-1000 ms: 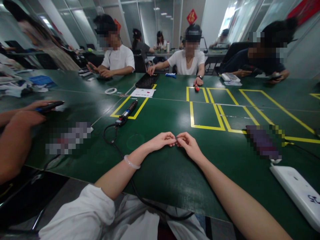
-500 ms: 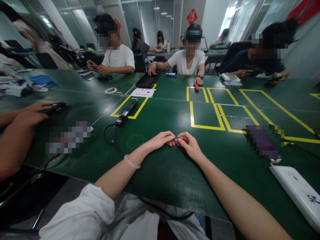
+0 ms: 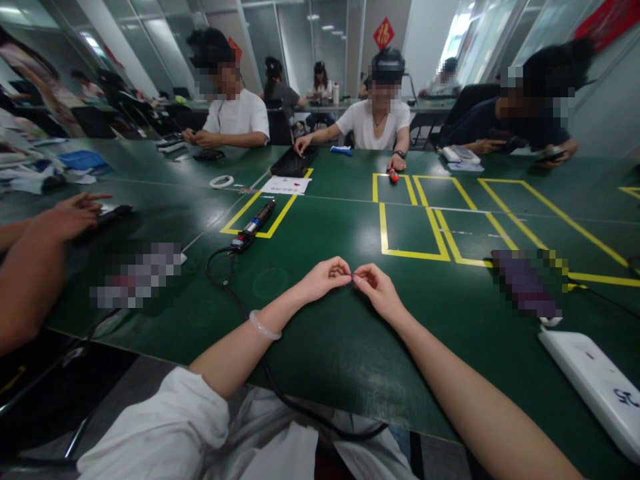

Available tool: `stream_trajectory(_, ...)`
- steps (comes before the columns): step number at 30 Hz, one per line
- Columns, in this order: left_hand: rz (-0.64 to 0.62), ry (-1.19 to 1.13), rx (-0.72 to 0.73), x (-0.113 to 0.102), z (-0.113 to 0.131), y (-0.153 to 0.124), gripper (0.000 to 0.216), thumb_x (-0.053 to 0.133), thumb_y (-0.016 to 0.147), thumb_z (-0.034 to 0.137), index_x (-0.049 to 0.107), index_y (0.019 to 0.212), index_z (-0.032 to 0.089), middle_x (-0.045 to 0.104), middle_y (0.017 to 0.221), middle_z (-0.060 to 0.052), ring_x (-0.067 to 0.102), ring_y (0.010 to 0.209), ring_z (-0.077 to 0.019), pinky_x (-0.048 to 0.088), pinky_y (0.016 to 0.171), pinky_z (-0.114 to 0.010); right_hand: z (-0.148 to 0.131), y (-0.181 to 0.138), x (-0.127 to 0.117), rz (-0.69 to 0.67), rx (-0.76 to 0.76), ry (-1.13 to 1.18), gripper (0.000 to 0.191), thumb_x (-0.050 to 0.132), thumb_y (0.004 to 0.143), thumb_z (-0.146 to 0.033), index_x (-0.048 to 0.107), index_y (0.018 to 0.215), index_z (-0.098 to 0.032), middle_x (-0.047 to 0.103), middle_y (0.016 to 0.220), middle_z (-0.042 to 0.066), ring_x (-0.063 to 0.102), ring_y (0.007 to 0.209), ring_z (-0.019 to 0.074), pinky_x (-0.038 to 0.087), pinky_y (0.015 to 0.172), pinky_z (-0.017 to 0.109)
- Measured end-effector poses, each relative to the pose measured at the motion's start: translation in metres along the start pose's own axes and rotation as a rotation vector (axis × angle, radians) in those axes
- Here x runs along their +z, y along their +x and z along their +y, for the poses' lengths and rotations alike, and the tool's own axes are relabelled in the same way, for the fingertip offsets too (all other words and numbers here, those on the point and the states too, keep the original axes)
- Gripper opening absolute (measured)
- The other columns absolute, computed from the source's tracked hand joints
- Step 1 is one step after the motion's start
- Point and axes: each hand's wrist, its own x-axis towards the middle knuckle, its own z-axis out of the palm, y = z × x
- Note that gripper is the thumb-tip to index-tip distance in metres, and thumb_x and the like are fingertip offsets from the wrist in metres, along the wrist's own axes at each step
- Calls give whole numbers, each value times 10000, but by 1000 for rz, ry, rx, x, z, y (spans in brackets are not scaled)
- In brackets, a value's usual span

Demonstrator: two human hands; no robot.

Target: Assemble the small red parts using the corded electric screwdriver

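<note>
Just above the green table (image 3: 320,360), my two hands meet fingertip to fingertip. My left hand (image 3: 327,277), with a pale bangle (image 3: 264,325) on its wrist, pinches at a tiny dark piece (image 3: 353,275). From the other side, the thumb and index finger of my right hand (image 3: 376,285) close on the same spot. The fingers cover most of the piece, so its kind cannot be made out. Beyond my left hand lies a black electric screwdriver (image 3: 254,225) with a cable that curls back toward me.
A white power bank (image 3: 593,393) and a blurred phone-like object (image 3: 525,283) lie at right. Yellow tape outlines (image 3: 415,253) mark the table. A white sheet (image 3: 285,185) and black tray (image 3: 293,162) are farther off. A co-worker's hand (image 3: 75,213) is at left; others sit opposite.
My left fingers have shifted slightly, and less of the tiny piece shows between my fingertips. At left, the co-worker's hand has lifted off the dark tool.
</note>
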Motion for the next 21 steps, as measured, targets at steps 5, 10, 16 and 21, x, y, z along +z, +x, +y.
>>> stream_trajectory(5, 27, 152, 85, 2, 0, -2, 229, 659, 810, 298, 566, 954, 147, 598, 869, -13, 555, 745, -104, 441, 705, -243, -1, -1, -1, 16, -40, -62, 209, 644, 832, -373, 575, 939, -207, 587, 770, 4, 541, 656, 146, 437, 607, 279)
stream_trajectory(10, 44, 235, 125, 1, 0, -2, 210, 638, 819, 260, 578, 989, 152, 622, 923, -26, 572, 789, -115, 451, 743, -255, -1, -1, 0, 44, -58, -92, 231, 639, 826, -345, 583, 995, -199, 617, 815, 20, 560, 672, 152, 443, 608, 284)
stream_trajectory(16, 41, 255, 131, 1, 1, -2, 192, 626, 826, 266, 568, 976, 160, 624, 914, -25, 586, 804, -126, 458, 752, -261, -3, -1, 0, 48, -63, -143, 196, 636, 831, -346, 607, 963, -204, 656, 849, 40, 596, 722, 172, 457, 619, 291)
stream_trajectory(21, 34, 260, 137, 1, -1, -2, 183, 616, 827, 259, 566, 975, 164, 621, 913, -24, 589, 812, -129, 459, 764, -269, -4, -2, 0, 42, -62, -146, 182, 632, 835, -341, 607, 953, -204, 656, 841, 39, 596, 717, 170, 459, 625, 294)
